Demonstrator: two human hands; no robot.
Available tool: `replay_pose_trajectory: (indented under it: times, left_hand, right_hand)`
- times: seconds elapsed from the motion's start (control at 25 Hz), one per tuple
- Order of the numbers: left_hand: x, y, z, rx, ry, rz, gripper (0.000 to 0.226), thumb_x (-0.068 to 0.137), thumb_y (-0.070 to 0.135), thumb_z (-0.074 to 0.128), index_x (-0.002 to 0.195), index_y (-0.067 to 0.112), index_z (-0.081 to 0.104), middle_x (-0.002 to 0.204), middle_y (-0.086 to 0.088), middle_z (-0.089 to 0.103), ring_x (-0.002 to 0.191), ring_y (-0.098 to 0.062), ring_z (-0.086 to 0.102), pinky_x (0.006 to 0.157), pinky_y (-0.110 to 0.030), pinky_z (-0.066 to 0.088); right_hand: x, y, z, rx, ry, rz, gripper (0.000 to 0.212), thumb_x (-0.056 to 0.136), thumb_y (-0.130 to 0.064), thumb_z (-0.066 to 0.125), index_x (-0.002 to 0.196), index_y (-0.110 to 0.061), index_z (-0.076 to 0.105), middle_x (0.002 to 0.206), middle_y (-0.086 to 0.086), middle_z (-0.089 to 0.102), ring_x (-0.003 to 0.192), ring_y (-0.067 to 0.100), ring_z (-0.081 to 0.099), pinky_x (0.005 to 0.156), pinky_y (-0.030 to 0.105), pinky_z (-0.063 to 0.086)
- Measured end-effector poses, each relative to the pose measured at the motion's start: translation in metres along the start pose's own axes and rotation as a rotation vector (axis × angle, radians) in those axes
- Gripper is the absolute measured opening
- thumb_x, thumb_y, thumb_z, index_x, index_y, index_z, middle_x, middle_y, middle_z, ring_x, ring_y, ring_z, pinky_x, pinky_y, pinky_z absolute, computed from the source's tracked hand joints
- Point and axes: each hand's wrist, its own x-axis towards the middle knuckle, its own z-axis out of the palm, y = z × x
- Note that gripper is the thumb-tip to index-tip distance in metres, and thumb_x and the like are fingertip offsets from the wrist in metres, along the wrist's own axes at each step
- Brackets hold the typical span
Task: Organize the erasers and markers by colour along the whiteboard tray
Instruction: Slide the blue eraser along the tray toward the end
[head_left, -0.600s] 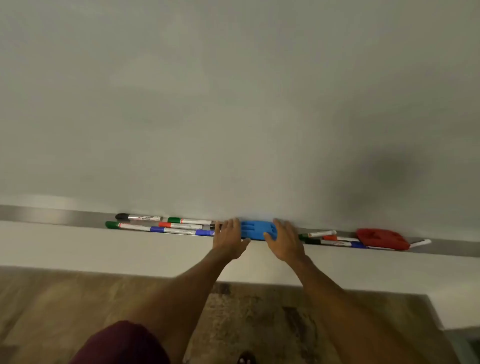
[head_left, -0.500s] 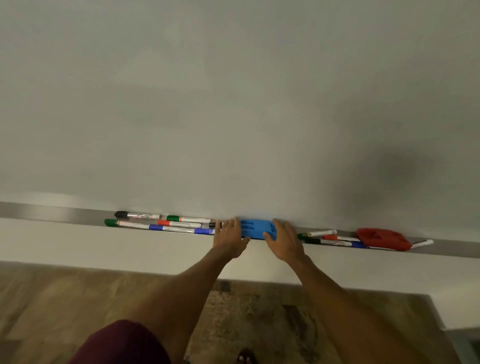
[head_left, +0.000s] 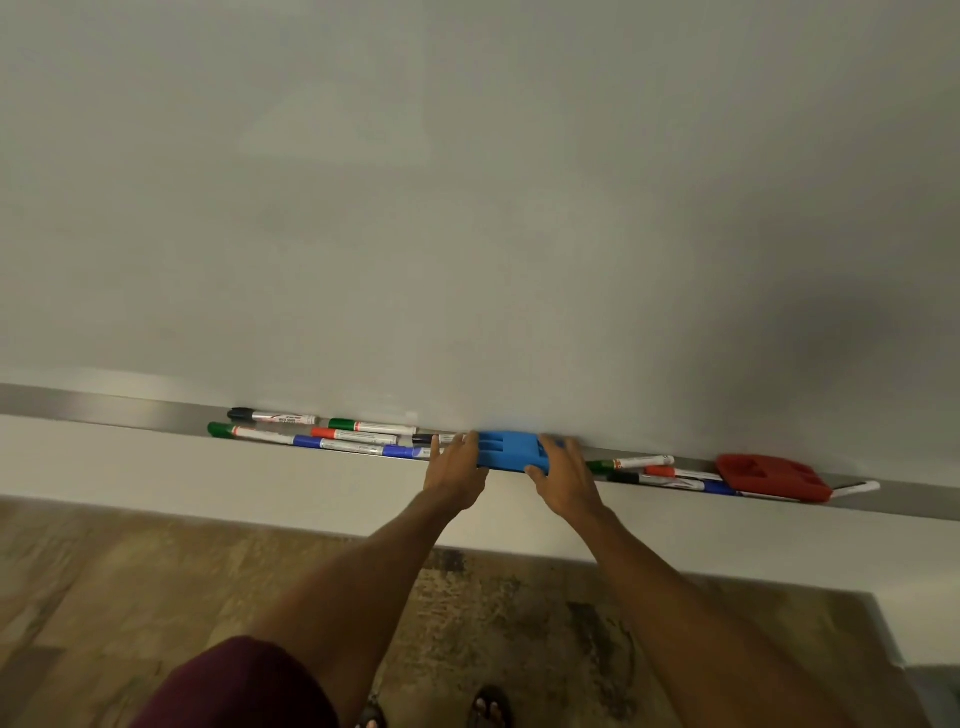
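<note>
We pinch the blue eraser (head_left: 511, 451) at both ends, left hand (head_left: 457, 470) and right hand (head_left: 565, 477), thumbs at the tray's (head_left: 104, 409) front edge, probably to shift it.

Legible text: none. The black-capped marker (head_left: 272, 417) at the back of the tray in front of me has dark print on its white barrel, too small and blurred to read. The green-capped marker (head_left: 371, 427), red-capped marker (head_left: 353, 435) and blue-capped marker (head_left: 358, 447) have print bands too, with no letters I can resolve. The rightmost marker cluster (head_left: 670, 475) has dark and red marks, unreadable.
</note>
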Motion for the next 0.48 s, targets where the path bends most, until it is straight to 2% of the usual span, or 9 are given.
replay_pose_trajectory:
  times: [0.28, 0.48]
  left_hand:
    - [-0.009, -0.003, -0.004, -0.058, 0.073, -0.026, 0.055, 0.097, 0.024, 0.053, 0.145, 0.012, 0.029, 0.145, -0.008, 0.045, 0.135, -0.025, 0.041, 0.12, -0.045, 0.011]
    - [-0.017, -0.023, -0.013, -0.087, 0.123, -0.052, 0.053, 0.096, 0.023, 0.054, 0.144, 0.013, 0.032, 0.142, -0.008, 0.048, 0.132, -0.028, 0.042, 0.113, -0.044, 0.033]
  right_hand:
    - [-0.002, -0.005, -0.002, 0.022, 0.043, -0.073, 0.053, 0.093, -0.023, 0.059, 0.141, -0.015, 0.039, 0.143, 0.015, 0.033, 0.127, 0.03, 0.045, 0.107, 0.043, 0.044]
    - [-0.007, -0.023, 0.007, 0.028, 0.074, -0.133, 0.051, 0.091, -0.022, 0.062, 0.138, -0.012, 0.044, 0.141, 0.014, 0.036, 0.125, 0.028, 0.047, 0.106, 0.041, 0.045]
